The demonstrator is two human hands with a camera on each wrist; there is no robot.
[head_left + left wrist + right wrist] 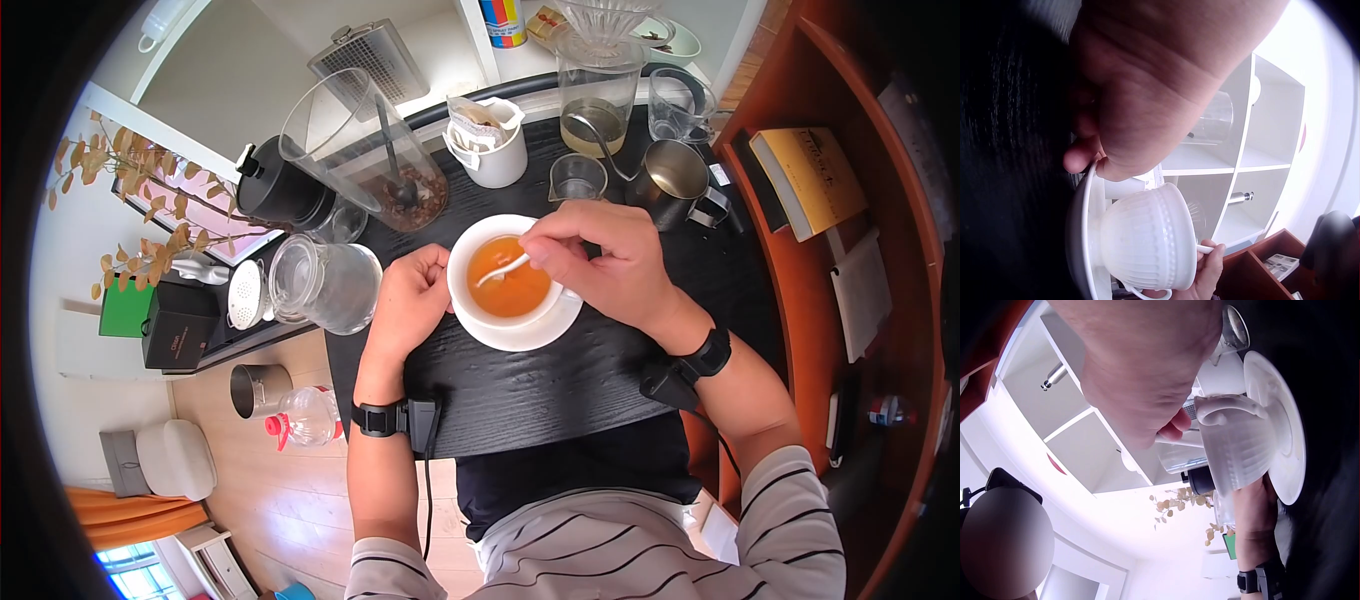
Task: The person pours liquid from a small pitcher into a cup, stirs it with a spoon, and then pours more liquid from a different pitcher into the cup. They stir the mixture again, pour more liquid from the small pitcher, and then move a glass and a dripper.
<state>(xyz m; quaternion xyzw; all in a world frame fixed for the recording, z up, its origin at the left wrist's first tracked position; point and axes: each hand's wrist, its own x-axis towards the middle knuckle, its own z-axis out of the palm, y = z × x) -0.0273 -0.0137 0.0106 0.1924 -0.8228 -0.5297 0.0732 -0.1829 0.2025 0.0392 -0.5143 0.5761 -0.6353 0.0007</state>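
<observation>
A white cup (456, 270) of amber liquid (520, 293) stands on a white saucer (545, 334) on the black table. My left hand (403, 305) is at the saucer's left side; in the left wrist view its fingertips pinch the saucer rim (1088, 187). Between thumb and fingers, my right hand (608, 262) holds a small white spoon (503, 269) by its handle, the lower end dipping into the liquid. The cup's handle (1229, 407) shows below the right hand in the right wrist view.
Behind the cup are a white mug (497, 162) with a drip bag, a small glass pitcher (578, 178) and a steel gooseneck jug (672, 180). To the left lie a glass jar (340, 290) and a tall container (405, 205) with brown pieces. A wooden shelf (800, 300) borders the right.
</observation>
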